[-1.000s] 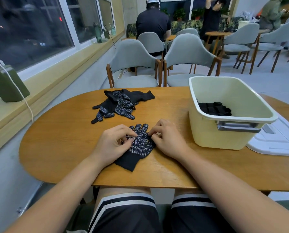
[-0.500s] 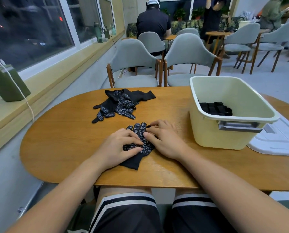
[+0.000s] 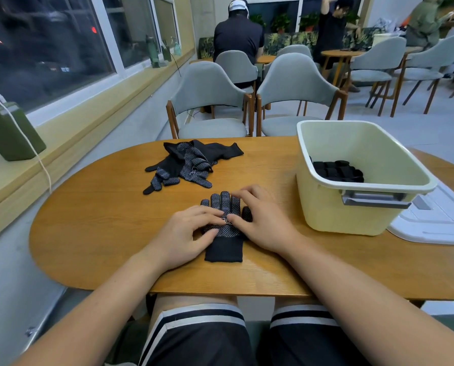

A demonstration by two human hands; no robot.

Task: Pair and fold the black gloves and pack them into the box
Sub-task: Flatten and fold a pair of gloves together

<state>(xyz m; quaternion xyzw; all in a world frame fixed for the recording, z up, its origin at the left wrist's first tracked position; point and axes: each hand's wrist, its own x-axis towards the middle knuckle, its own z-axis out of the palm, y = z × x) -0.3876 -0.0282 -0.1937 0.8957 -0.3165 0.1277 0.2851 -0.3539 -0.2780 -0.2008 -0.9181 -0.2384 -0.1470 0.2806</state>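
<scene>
Glove pair (image 3: 224,249) lies flat on the desk (image 3: 102,220) at approx. 6 o'clock, just in from the near edge, cuff toward the person and fingers pointing to 12. It looks like two gloves stacked as one outline, but I can't confirm the lower one.

Left grip (image 3: 186,233) is released. It grasps nothing; its fingertips press down on the palm area from the 9 o'clock side. Right grip (image 3: 263,220) is also released, fingers laid across the glove's fingers and palm from 3 o'clock. Prob. reason: both pin and smooth the fabric so the edges line up before the fold, since soft knit slides and bunches otherwise.

Materials: thin black knit, limp, w/ a grid of small pale grip dots on the upper face and a small label mid-palm. The cuff is plain ribbed, no dots.

Loose gloves (image 3: 191,165) sit in a crumpled heap at approx. 11 o'clock, well apart from the hands, prob. the supply still to be paired.

The box (image 3: 339,215), a cream plastic tub w/ rounded corners, smooth walls and a grey handle, stands at 2–3 o'clock, near the right grip for a short drop-off. Folded gloves (image 3: 338,171) already lie inside against its near-left wall. A white lid (image 3: 437,223) lies flat beside the box at 3 o'clock, out of the way.
</scene>
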